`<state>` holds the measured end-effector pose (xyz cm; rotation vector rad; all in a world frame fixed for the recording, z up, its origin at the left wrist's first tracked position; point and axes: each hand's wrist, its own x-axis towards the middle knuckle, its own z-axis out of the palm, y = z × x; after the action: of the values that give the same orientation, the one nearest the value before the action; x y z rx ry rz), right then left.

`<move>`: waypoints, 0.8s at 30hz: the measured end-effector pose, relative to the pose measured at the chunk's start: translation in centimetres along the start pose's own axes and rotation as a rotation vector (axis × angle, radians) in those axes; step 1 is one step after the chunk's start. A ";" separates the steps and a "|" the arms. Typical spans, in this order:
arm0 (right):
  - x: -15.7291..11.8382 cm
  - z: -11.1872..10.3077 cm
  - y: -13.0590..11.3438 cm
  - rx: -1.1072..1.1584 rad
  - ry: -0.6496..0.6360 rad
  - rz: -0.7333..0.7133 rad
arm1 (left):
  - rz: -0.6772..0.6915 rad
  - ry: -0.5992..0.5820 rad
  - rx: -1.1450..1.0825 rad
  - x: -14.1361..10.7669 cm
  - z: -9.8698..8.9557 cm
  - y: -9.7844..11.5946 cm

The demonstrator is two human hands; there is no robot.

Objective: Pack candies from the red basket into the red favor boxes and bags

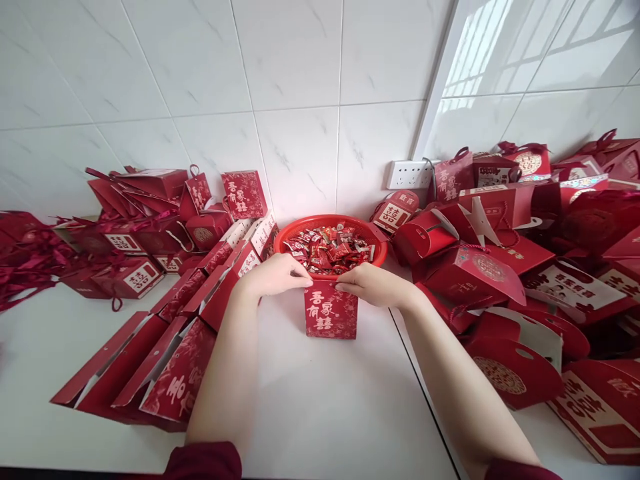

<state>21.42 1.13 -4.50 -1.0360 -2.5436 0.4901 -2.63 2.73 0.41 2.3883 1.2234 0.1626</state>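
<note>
Maroon sleeves [205, 460] seen over table's [320, 407] front edge. Printed red box [331, 317] held upright toward back edge; top left corner pinched by left hand [280, 275], top right corner by right hand [375, 283], fingertips clamped on it. Orange-red basket [383, 255] of wrapped sweets [327, 250] set just behind, near back edge. Open boxes [175, 380] lined up at left, front edge to back; assorted boxes [493, 267] heaped at right.

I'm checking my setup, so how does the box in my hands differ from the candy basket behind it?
The box is flat-sided, the basket round. The basket is wider than the box. The box bears pale characters; the basket's visible rim looks plain. Both are red.
</note>
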 end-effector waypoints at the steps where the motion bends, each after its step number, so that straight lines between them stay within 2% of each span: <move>1: -0.3 -0.3 -0.4 0.002 0.010 -0.001 | 0.010 0.032 -0.007 -0.2 0.1 0.3; 5: -1.6 -1.7 -1.3 0.013 0.109 0.019 | 0.052 0.209 0.038 -0.2 0.6 3.0; 8: -1.9 -2.1 -1.4 0.052 0.384 0.037 | 0.055 0.309 0.199 0.8 -0.7 5.6; 11: -2.0 -2.3 -1.6 0.090 0.683 0.004 | 0.017 0.259 0.293 2.0 -4.2 7.5; 13: -2.4 -2.6 -1.9 0.086 0.771 -0.012 | -0.006 0.178 0.333 2.6 -7.5 8.3; 15: -2.8 -3.0 -2.2 0.064 0.811 -0.027 | -0.056 0.149 0.383 3.0 -10.9 8.5; 17: -3.3 -3.4 -2.4 0.028 0.841 -0.028 | -0.140 0.183 0.427 3.4 -14.0 7.8; 19: -3.5 -3.7 -2.5 -0.002 0.857 -0.019 | -0.242 0.233 0.442 3.8 -16.6 6.2; 21: -3.4 -3.8 -2.3 -0.011 0.835 -0.010 | -0.346 0.272 0.469 4.3 -18.6 3.4; 24: -3.1 -3.6 -1.8 -0.022 0.758 0.024 | -0.438 0.301 0.479 4.7 -20.6 -1.6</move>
<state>24.02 -1.69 -1.16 -1.0114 -1.8628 0.0433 -7.23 14.25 17.62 2.4574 2.0960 0.0990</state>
